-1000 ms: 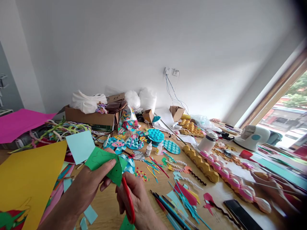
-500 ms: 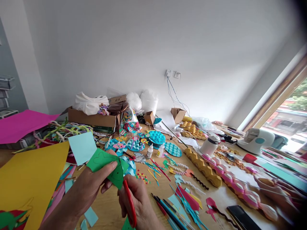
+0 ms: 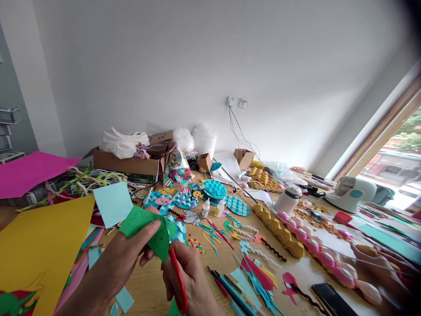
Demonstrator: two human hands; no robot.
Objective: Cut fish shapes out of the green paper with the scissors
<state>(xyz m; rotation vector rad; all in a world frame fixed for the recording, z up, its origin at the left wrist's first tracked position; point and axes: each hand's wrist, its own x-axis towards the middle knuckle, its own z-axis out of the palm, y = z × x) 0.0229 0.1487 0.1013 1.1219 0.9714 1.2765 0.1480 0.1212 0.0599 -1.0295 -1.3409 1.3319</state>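
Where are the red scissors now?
In the head view, low and left of centre, the scissors are in the right hand, beside the held green paper.

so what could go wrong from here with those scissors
The red-handled scissors in the right hand might stray across the lines drawn on the green paper. The left hand grips that paper with fingertips near its lower edge, so a slip could nick one.

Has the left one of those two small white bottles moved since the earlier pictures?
No, neither way: the small white bottle keeps its place, below and left of the wall outlet in view.
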